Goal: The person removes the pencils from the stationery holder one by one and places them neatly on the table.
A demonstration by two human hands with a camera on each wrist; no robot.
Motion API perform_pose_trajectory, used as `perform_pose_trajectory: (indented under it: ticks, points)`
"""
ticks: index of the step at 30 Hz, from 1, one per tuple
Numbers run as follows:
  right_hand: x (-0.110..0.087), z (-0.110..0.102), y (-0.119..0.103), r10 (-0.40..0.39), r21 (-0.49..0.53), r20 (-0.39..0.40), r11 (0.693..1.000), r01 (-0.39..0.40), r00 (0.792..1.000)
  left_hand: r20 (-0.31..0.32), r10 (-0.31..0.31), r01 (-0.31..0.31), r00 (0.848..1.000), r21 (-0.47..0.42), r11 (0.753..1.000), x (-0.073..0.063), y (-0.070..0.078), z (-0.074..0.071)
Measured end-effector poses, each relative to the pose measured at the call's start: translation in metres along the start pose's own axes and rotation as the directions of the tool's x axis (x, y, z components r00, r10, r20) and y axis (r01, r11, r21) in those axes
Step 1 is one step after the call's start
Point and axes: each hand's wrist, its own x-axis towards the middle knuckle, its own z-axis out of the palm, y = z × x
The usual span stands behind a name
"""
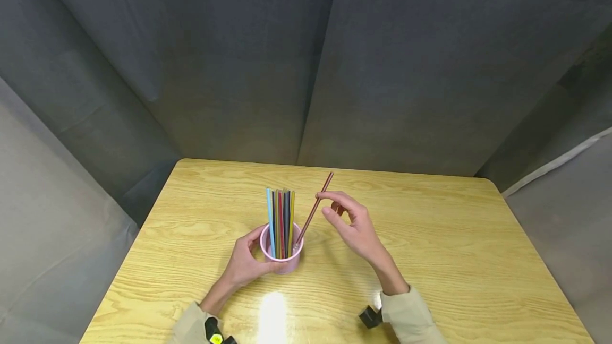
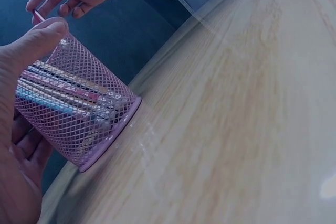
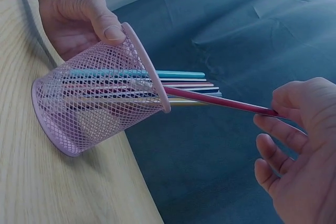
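A pink mesh pencil cup (image 3: 94, 98) stands on the table, with several pencils (image 1: 281, 222) upright in it, light blue, yellow, red and dark ones. My left hand (image 1: 246, 261) grips the cup, its thumb along the near side close to the rim and the fingers round the far left side. My right hand (image 1: 351, 224) is to the right of the cup and above it, with a dark red pencil (image 1: 313, 214) at its fingertips. That pencil slants down to the left, its lower end inside the cup's mouth by the right rim. The other right fingers curl loosely.
The wooden table (image 1: 430, 238) spreads out on both sides of the cup. Dark grey curtains (image 1: 229, 68) hang behind its back edge, with paler cloth (image 1: 48, 216) at the left. Below the right wrist sits a small black device (image 1: 370, 316).
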Motion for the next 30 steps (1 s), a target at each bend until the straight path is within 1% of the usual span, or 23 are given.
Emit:
perform_pose_trajectory:
  ticks: [4,14,18,21,25,27,30]
  points:
    - [0.000,-0.004,0.000,0.000,0.010,-0.019,1.000,0.000,1.000,-0.005,0.002,-0.002,1.000,-0.004,1.000,0.000,0.000,0.000]
    - [0.003,-0.011,-0.005,-0.032,0.079,-0.131,0.996,0.043,0.991,-0.035,-0.030,0.031,0.999,0.009,0.999,0.001,0.000,-0.003]
    - [0.004,-0.012,-0.006,-0.036,0.095,-0.151,0.994,0.051,0.988,-0.043,-0.042,0.043,0.998,0.012,0.999,0.000,0.001,-0.003]
    - [0.004,-0.012,-0.004,-0.003,0.088,-0.138,0.996,0.015,0.990,-0.045,-0.045,0.045,0.998,0.019,0.999,0.000,0.002,-0.003]
    - [0.004,-0.012,0.000,0.041,0.056,-0.099,0.998,-0.036,0.994,-0.046,-0.034,0.035,0.998,0.026,0.999,-0.001,0.000,-0.004]
    - [0.005,-0.012,-0.006,0.048,0.035,-0.079,0.998,-0.045,0.996,-0.047,-0.027,0.028,0.999,0.030,0.999,-0.001,-0.001,-0.004]
    - [0.007,-0.012,-0.016,0.077,-0.007,-0.047,0.997,-0.078,0.996,-0.052,-0.034,0.035,0.998,0.028,0.999,-0.002,-0.002,-0.003]
